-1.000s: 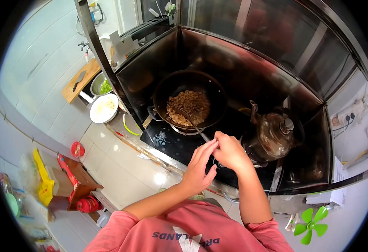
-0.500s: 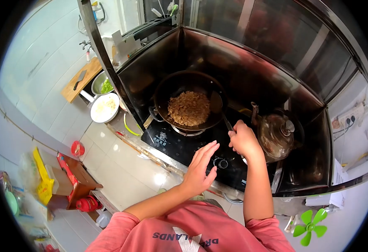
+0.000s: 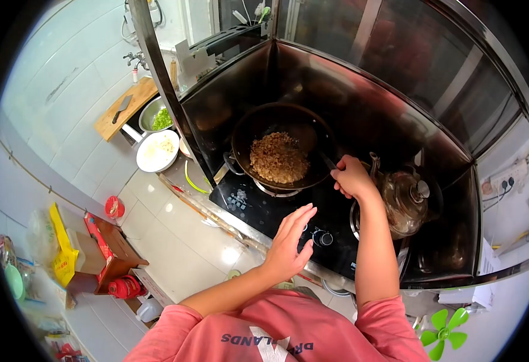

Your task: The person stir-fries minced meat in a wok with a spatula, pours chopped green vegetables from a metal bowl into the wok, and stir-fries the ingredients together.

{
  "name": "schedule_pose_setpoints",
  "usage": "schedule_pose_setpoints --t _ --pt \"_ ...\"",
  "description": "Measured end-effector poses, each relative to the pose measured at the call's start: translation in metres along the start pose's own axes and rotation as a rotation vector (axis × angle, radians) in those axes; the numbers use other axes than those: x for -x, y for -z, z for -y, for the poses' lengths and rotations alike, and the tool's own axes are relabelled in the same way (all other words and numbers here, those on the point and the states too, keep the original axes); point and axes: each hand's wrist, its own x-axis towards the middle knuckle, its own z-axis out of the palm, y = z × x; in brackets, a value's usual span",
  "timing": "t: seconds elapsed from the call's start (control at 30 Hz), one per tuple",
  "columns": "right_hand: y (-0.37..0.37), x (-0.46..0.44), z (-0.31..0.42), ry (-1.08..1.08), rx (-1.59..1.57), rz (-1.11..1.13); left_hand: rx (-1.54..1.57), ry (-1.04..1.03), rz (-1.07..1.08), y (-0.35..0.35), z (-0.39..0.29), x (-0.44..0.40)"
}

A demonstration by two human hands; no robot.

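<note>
A dark wok (image 3: 240, 127) sits on the black gas stove (image 3: 249, 211), with browned minced food (image 3: 279, 158) heaped in its middle. My right hand (image 3: 353, 177) is closed round the handle of a wok spatula (image 3: 327, 160), beside the wok's right rim. The spatula's dark blade reaches into the wok and is hard to make out against it. Nothing is in my left hand (image 3: 289, 240), held with fingers stretched out above the stove's front edge, near a control knob (image 3: 323, 238).
A metal kettle (image 3: 404, 202) stands right of my right hand. Left of the stove are a white pan (image 3: 157, 152), a bowl of chopped greens (image 3: 162, 119) and a cutting board (image 3: 133, 107) with a knife (image 3: 122, 108). Dark metal panels (image 3: 361, 105) enclose the stove's back.
My right hand has moved slightly up and away from me, pushing the spatula farther into the wok. The view has shifted a little; my left hand keeps its pose.
</note>
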Motion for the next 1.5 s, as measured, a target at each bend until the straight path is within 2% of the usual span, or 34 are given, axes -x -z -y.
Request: schedule_pose_setpoints --t 0.23,0.3,0.37,0.43,0.47,0.7,0.8,0.9,1.07,1.23,1.3,1.33,1.43,1.5 --pt "-0.030 -0.031 0.008 0.087 -0.094 0.155 -0.002 0.008 -0.016 0.002 0.003 0.002" --pt "-0.035 -0.023 0.008 0.395 0.227 0.121 -0.003 0.000 -0.013 0.001 0.002 0.001" --pt "-0.028 -0.002 0.012 0.458 0.293 0.088 -0.003 -0.011 -0.006 -0.001 0.002 0.000" --pt "-0.018 0.016 0.016 0.539 0.522 0.073 0.037 -0.021 0.020 -0.007 0.000 -0.003" --pt "-0.009 0.031 0.023 0.475 0.566 0.096 0.043 -0.032 0.029 -0.011 -0.002 -0.003" --pt "0.054 0.109 0.042 0.428 0.848 -0.063 0.094 -0.084 0.090 -0.033 -0.014 -0.008" --pt "0.055 0.111 0.042 0.365 0.910 -0.022 0.095 -0.080 0.078 -0.033 -0.015 -0.008" --pt "0.021 0.082 0.038 0.368 0.979 -0.013 0.081 -0.088 0.055 -0.029 -0.013 -0.005" --pt "0.003 0.069 0.042 0.336 0.906 -0.091 0.070 -0.069 0.024 -0.018 -0.010 -0.001" --pt "0.023 0.093 0.066 0.346 0.933 0.124 0.065 -0.066 0.021 -0.009 -0.007 0.000" --pt "0.012 0.079 0.064 0.458 0.797 0.185 0.059 -0.064 0.024 -0.006 -0.006 0.002" --pt "0.003 0.069 0.066 0.435 0.765 0.210 0.058 -0.060 0.018 -0.003 -0.007 0.002" --pt "-0.035 0.039 0.054 0.420 0.716 -0.004 0.055 -0.065 0.014 0.004 -0.004 0.003" --pt "-0.032 0.034 0.053 0.354 0.670 -0.006 0.054 -0.073 0.019 0.008 -0.002 0.005"
